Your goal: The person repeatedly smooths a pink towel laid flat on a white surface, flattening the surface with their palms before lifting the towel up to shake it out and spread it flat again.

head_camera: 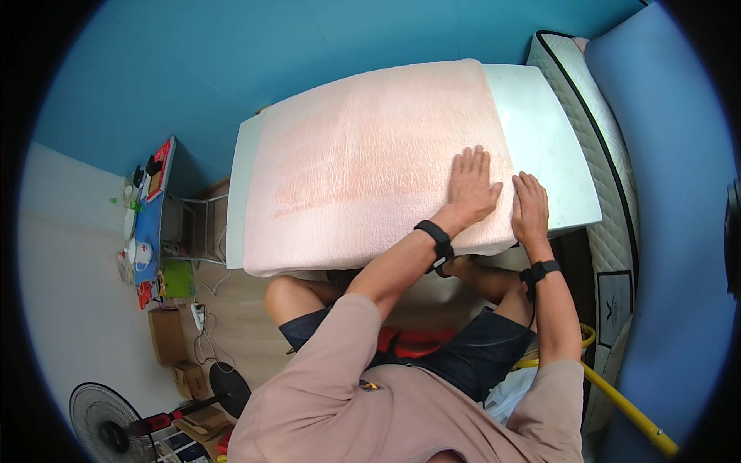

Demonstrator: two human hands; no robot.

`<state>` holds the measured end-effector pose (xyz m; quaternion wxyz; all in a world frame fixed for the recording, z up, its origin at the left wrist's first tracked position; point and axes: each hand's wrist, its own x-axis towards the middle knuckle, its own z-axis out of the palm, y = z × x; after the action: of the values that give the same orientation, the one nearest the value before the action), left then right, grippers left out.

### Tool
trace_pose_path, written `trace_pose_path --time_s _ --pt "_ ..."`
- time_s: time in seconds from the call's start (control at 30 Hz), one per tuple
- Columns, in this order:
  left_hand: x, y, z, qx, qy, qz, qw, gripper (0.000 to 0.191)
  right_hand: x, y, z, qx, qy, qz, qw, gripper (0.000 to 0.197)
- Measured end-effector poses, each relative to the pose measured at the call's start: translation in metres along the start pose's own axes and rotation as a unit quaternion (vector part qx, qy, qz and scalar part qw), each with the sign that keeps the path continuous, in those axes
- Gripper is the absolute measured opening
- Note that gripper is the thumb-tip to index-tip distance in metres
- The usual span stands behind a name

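Note:
A pale pink plush cloth [359, 156] lies spread over a white table [535, 110], its near edge hanging over the table's front. My left hand [472, 185] rests palm down on the cloth near its right side, the fingers pointing away from me. Just to the right, my right hand [529, 208] lies flat at the cloth's right edge, partly over the bare white tabletop. Neither hand grips anything. The cloth shows darker pink brushed patches at its left and middle.
A mattress [584, 127] stands on its side at the right, beside a yellow metal bar [631, 405]. At the left are a blue side table [149, 226] with a teapot [139, 252], a power strip [198, 317], cardboard boxes [167, 335] and a fan [110, 428].

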<state>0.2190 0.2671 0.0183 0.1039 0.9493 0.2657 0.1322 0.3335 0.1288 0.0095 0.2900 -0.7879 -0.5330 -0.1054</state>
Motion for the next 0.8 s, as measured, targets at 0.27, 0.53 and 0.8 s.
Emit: trace_pose_path --time_s 0.27,0.53,0.8 --pt "-0.001 -0.014 0.009 -0.033 0.016 0.027 0.999 0.076 -0.002 0.002 0.002 -0.009 -0.001 0.009 1.000 0.038" --pt "-0.048 -0.108 -0.045 0.027 -0.037 -0.080 0.996 0.079 -0.003 0.000 0.000 -0.028 -0.019 0.030 0.999 0.037" --pt "-0.144 -0.258 -0.093 0.108 0.025 -0.225 0.968 0.077 -0.004 0.002 0.006 -0.039 -0.024 0.025 0.999 0.039"
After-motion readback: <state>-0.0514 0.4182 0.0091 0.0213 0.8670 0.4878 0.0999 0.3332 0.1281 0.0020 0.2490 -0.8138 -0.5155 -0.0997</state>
